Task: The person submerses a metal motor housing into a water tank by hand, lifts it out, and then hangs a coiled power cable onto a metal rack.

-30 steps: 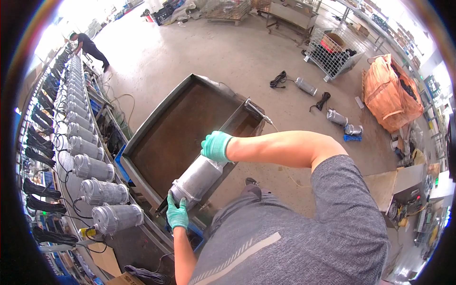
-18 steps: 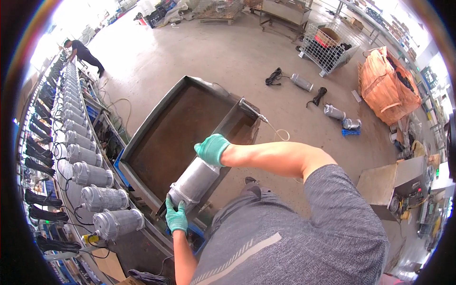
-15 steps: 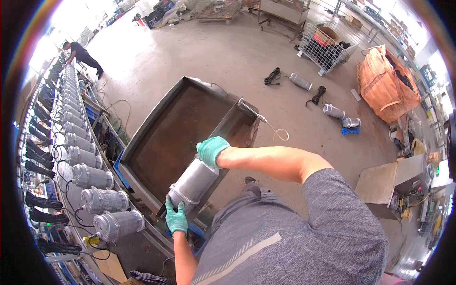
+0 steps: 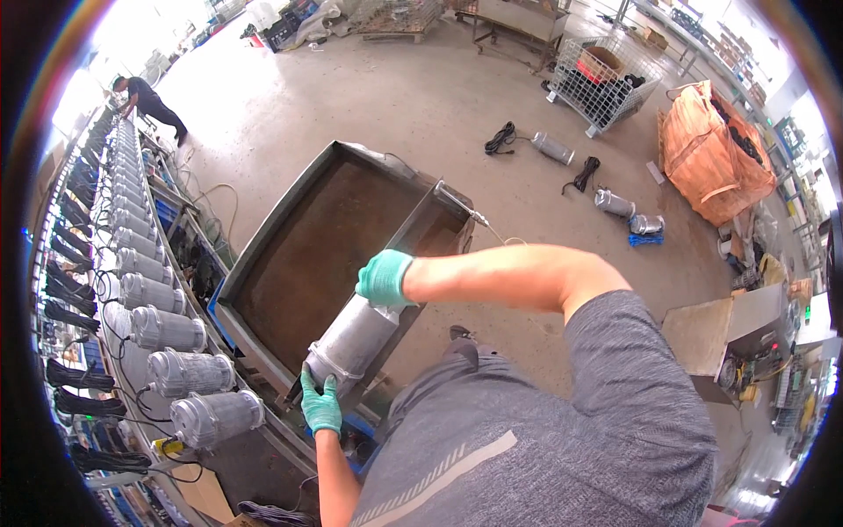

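Note:
A silver cylindrical motor (image 4: 355, 338) lies tilted across the near edge of a metal trough with a brown inside (image 4: 294, 237). My left hand (image 4: 321, 406), in a green glove, grips the flanged lower end, with thumb and fingers pressed to its sides. At the upper end my right hand (image 4: 384, 278), gloved the same way, is closed over the motor's end. Its palm and fingertips are hidden, so whatever detail lies under them does not show.
A long row of similar motors (image 4: 189, 373) with black cables stands on a line at the left. A metal nozzle with a hose (image 4: 461, 204) rests on the trough's divider. More motors (image 4: 615, 204), a wire cage (image 4: 606, 83) and an orange sack (image 4: 716, 154) are at right. A person (image 4: 149, 105) bends at far left.
Both hands keep their grip on the motor. My hands and the motor sit slightly further left in the picture, and the surroundings have shifted slightly as well.

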{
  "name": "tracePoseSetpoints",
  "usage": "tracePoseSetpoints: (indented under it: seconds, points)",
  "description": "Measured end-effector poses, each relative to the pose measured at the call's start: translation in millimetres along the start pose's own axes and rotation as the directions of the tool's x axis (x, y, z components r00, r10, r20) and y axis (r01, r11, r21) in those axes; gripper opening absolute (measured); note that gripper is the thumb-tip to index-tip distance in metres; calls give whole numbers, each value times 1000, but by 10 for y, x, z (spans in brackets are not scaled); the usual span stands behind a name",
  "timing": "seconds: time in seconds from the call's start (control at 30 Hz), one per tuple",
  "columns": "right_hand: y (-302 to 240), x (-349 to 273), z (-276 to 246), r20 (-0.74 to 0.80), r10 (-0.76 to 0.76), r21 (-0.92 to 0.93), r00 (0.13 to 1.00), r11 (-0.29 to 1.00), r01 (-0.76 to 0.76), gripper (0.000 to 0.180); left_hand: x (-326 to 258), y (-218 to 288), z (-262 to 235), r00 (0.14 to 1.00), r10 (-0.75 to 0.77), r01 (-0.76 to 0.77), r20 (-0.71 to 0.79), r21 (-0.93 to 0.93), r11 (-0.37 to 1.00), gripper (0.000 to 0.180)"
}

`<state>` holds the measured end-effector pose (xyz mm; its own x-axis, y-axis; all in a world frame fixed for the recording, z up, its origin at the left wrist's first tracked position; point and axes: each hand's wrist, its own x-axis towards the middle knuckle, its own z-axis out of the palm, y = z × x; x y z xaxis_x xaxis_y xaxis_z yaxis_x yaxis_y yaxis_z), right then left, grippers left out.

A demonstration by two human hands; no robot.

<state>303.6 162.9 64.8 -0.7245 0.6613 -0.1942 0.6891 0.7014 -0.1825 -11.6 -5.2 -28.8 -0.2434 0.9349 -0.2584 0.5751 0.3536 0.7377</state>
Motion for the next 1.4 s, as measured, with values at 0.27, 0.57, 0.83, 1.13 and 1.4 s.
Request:
tracePoseSetpoints:
  seconds: [0.27,0.57,0.83,1.13,1.4]
  points:
    - [14,-53,73,36,4,102,999,995,-7,36,-5,-19,-9,1000,6,-7,-5,-25,1000,74]
    - [191,59,-129,138,38,28,990,999,-42,46,37,-117,33,1000,16,-17,-7,-27,1000,72]
    - [9,-174,55,-48,369,342,928,879,-332,52,1,4,10,1000,27,-27,3,-70,997,69]
    - [192,-83,224,-27,144,401,989,908,-121,49,19,23,18,999,21,-14,37,-185,983,70]
    - [-15,-153,397,-114,393,548,912,791,-272,44,42,-6,6,997,-33,46,64,-202,978,74]
